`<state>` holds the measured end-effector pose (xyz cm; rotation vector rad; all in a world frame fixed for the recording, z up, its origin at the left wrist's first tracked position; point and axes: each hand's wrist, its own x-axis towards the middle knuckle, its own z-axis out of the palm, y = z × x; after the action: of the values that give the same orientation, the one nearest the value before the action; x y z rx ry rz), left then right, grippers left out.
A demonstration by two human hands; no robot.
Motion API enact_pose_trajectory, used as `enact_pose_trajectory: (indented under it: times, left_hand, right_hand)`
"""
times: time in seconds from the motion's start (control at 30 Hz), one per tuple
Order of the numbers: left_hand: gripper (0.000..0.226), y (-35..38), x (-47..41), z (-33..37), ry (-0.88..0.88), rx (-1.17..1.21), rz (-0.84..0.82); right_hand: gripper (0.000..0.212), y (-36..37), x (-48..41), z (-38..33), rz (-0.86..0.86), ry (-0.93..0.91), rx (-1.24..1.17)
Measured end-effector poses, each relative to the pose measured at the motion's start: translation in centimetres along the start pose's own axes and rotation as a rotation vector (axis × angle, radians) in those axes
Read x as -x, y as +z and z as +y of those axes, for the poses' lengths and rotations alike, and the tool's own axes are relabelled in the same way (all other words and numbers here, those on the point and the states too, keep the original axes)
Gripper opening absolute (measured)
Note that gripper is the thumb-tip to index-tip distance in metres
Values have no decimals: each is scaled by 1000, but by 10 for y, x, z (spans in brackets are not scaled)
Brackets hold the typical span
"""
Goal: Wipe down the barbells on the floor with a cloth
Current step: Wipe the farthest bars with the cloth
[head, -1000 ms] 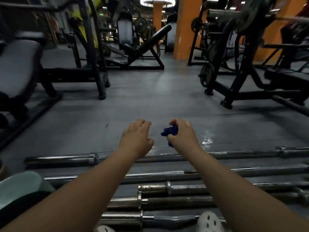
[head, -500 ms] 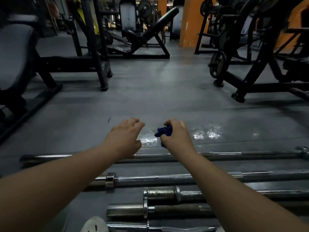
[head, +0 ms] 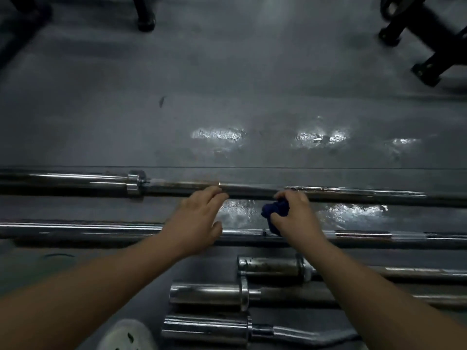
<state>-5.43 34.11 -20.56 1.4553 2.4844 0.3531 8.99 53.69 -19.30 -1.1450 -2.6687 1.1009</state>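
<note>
On the grey gym floor (head: 227,84), head view: five barbells lie side by side, long axes running left to right across the frame. Farthest barbell (head: 252,192) has its collar to the left of both hands; second barbell (head: 101,229) lies nearer the person; three shorter bars (head: 207,296) lie closest, sleeve ends pointing left.

Left hand (head: 195,221): empty, fingers loosely spread, fingertips at or just over the farthest bar's shaft; contact cannot be confirmed. Right hand (head: 294,215): curled round a bunched blue cloth (head: 275,210), knuckles just beside the same shaft. Cloth sits between the two long bars, not clearly touching either.

Judgement: the farthest bar is the target; it lies straight ahead of both hands, and both hands are about equally near it. The coming stroke should run sideways along the shaft, left hand steadying against roll.

Wet sheen on floor around the hands. Machine feet (head: 427,59) well beyond.
</note>
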Motion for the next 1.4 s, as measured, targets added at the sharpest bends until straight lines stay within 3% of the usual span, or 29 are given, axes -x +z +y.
enact_pose_trajectory:
  times: [0.13,0.27,0.37,0.43,0.47,0.53,0.63,0.67,0.77,0.87,1.0,1.27,1.33,1.4]
  left_hand:
    - [61,54,-8,-12,11,15,-59]
    - [64,92,8,-28,30,-51,-149]
    - [64,104,17,-40,9,-94,-146]
    - [62,108,18,-43,-16,-74,-118]
    - [62,109,17,-43,-24,-63,-113]
    - [63,109,16,-42,-19,-51,-124]
    - [64,109,12,-39,-16,-45,-136]
    - [65,110,10,-37,-14,-43,-131]
    - [68,107,10,-30,-19,-18,-120]
    - [70,103,18,-31,-16,-34,-124]
    - [68,107,36,-33,-22,-77,-177]
    - [76,102,25,-38,-33,-147,-167]
    - [75,99,17,-42,-40,-153,-168]
    - [74,95,13,-47,-57,-155,-162]
  right_hand:
    - [31,44,-13,36,-8,64,43]
    - [32,97,-11,67,94,117,323]
    - [14,144,-9,35,152,-113,318]
    - [16,167,-6,6,14,-296,281]
    - [20,164,-10,2,-37,-354,293]
    - [25,141,-18,29,-64,-294,364]
    - [27,101,-14,76,193,102,357]
    - [29,106,-9,77,249,143,312]
    - [44,144,9,37,52,-137,203]
    - [48,129,10,45,-74,-342,318]
    - [46,107,9,73,-11,-118,362]
    - [40,97,-25,81,-24,-223,339]
    - [39,97,-39,80,-14,-180,315]
    - [36,96,-48,85,124,-62,241]
